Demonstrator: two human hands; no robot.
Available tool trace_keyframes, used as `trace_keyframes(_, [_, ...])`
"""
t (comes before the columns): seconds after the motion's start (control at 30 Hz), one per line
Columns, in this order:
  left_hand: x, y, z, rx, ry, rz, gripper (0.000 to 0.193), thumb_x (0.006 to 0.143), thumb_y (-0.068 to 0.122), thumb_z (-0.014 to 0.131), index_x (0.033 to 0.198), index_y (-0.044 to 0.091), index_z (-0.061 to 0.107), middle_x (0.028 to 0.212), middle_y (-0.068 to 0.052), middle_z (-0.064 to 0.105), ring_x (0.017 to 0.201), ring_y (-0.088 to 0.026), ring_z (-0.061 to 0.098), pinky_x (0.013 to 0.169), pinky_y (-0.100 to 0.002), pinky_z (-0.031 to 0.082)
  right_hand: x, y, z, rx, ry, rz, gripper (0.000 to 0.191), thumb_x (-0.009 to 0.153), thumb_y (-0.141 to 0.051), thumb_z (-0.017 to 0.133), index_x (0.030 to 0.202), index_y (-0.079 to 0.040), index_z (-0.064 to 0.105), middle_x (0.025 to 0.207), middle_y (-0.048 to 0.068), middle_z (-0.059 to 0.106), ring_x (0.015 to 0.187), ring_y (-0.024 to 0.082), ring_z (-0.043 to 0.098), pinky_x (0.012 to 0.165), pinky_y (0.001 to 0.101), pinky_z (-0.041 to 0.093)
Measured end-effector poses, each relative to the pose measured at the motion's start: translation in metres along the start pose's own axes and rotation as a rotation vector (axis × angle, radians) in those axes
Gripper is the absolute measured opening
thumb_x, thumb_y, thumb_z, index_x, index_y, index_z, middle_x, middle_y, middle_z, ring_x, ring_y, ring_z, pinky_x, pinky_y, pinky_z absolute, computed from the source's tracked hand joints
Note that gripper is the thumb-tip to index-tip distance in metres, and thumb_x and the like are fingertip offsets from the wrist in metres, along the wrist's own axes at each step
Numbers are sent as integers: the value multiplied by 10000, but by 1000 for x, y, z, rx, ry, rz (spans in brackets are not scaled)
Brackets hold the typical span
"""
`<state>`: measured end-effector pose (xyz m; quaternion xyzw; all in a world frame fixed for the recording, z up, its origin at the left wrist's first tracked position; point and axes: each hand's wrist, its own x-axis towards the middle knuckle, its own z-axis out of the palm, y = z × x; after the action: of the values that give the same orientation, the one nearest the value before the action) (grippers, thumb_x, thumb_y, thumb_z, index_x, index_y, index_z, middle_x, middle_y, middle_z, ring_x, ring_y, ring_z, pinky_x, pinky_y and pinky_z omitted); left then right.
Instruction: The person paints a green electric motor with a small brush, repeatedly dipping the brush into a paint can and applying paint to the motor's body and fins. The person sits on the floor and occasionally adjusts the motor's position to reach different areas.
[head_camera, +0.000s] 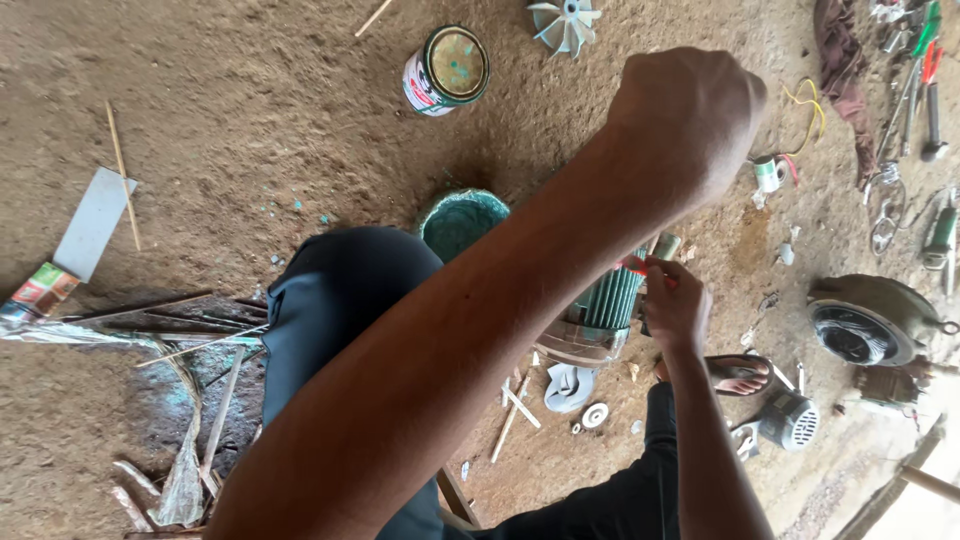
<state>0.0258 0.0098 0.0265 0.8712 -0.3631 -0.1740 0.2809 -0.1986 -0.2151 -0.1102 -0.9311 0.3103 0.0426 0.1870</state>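
- Left hand: closed into a fist, raised close to the camera on an outstretched forearm. Whether anything is enclosed in the fist cannot be told.
- Right hand: fingers pinched on a thin red tool, its tip placed against the green motor.
- Green motor: ribbed housing, lying on the dirt ground between the person's knees, touching the right hand and directly below the left forearm, which hides part of it.
- Green end cover: bowl-shaped, on the ground just beyond the left knee, near the motor.
- White plastic parts: scattered on the ground just below the motor.
- Paint can: lying on its side, well apart from both hands, upper centre.
- White fan impeller: at the top edge, beside the can.
- Round metal housing: right side, well apart from the right hand.
- Hand tools: upper right corner.
- Sandalled foot: just below the right hand.
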Motion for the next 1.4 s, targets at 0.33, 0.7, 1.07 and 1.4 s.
trace_keyframes(0.33, [7, 2, 4, -4, -40, -13, 218, 888, 251, 710, 1027, 103, 632, 752, -13, 620, 625, -78, 615, 527, -290, 587, 16, -5, -5, -141, 8, -163, 291, 1034, -280, 571, 882, -107, 749, 550, -40, 587, 383, 23, 384, 319, 241, 279])
trace_keyframes(0.7, [4, 4, -10, -151, -32, -73, 316, 1021, 357, 579, 1125, 67, 653, 793, 24, 657, 662, -49, 653, 711, -381, 630, 53, -23, 21, -231, -134, -677, 470, 1062, -446, 593, 780, -71, 565, 616, 44, 500, 502, 149, 402, 445, 316, 354])
trace_keyframes(1.07, [32, -1, 11, -98, 147, -49, 325, 878, 415, 660, 1062, 151, 709, 843, -26, 713, 732, -139, 700, 766, -464, 614, 72, -76, 49, -507, -300, -570, 410, 1023, -397, 627, 786, -63, 611, 690, 87, 567, 591, 216, 493, 535, 375, 414])
trace_keyframes(1.4, [51, -6, 30, -21, 363, -67, 352, 748, 468, 734, 1005, 228, 759, 889, -72, 764, 796, -221, 743, 815, -539, 599, 84, -106, 60, -632, -338, -576, 356, 989, -352, 658, 792, -55, 653, 758, 125, 628, 672, 277, 575, 617, 428, 469])
